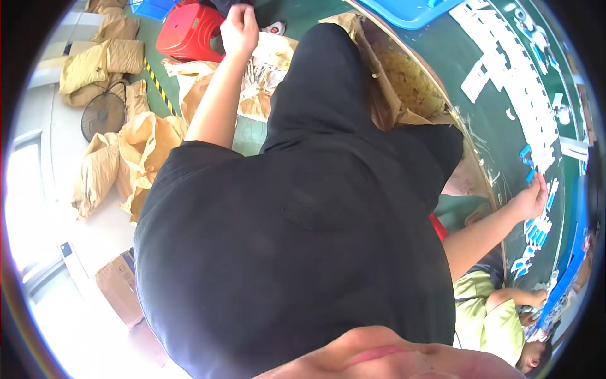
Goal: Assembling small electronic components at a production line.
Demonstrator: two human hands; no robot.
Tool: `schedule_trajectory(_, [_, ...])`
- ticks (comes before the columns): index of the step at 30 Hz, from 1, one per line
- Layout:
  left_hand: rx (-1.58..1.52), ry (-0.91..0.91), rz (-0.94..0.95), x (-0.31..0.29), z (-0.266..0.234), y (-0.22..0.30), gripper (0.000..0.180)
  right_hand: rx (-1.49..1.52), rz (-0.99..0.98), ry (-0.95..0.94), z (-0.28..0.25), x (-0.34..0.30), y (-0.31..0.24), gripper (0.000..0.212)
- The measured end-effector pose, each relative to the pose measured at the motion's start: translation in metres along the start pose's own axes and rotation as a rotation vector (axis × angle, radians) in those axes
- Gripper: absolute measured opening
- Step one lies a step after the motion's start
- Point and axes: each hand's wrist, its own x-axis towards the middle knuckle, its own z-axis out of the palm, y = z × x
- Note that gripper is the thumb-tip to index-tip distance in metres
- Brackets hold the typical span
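Observation:
My left hand is raised at the upper left, beside a red plastic stool. Its fingers are curled closed, and whatever they may hold is hidden. At the far right, my right hand reaches over a green tabletop. Thumb and fingers pinch a small blue piece there. Another blue piece lies just beyond. Several blue-and-white pieces are spread on the nearer side of that hand. White strips and parts lie in a long band farther up the table.
A blue tray sits at the top. Near my legs stands an open paper-lined container with yellowish pieces. Brown paper sacks, a black fan and a cardboard box are at left. A person in yellow-green works at lower right.

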Motion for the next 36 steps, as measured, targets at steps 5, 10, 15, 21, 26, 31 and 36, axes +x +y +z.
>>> schedule_trajectory(5, [0.513, -0.801, -0.130, -0.073, -0.002, -0.163, 0.035, -0.075, -0.031, -0.022, 0.004, -0.002, -0.001, 0.014])
schedule_trajectory(10, [0.449, -0.766, -0.215, -0.123, 0.039, -0.224, 0.077, -0.162, -0.044, -0.034, -0.001, 0.003, 0.005, 0.014])
schedule_trajectory(15, [0.599, -0.959, -0.148, -0.089, 0.067, -0.222, 0.103, -0.205, -0.049, -0.068, 0.007, -0.006, -0.005, 0.016])
schedule_trajectory(21, [0.695, -1.386, -0.258, -0.060, 0.108, -0.159, 0.078, -0.293, -0.045, 0.001, 0.000, -0.009, -0.012, 0.015])
schedule_trajectory(26, [0.642, -1.344, -0.172, -0.060, 0.104, -0.162, 0.078, -0.317, -0.069, 0.038, 0.004, -0.010, -0.011, 0.014])
schedule_trajectory(31, [0.311, -1.266, 0.061, -0.042, 0.060, -0.249, 0.067, -0.178, -0.115, 0.025, 0.028, -0.014, -0.016, 0.012])
schedule_trajectory(36, [0.607, -1.591, 0.130, -0.048, 0.106, -0.176, 0.083, -0.199, -0.112, 0.052, 0.012, -0.021, -0.017, 0.010])
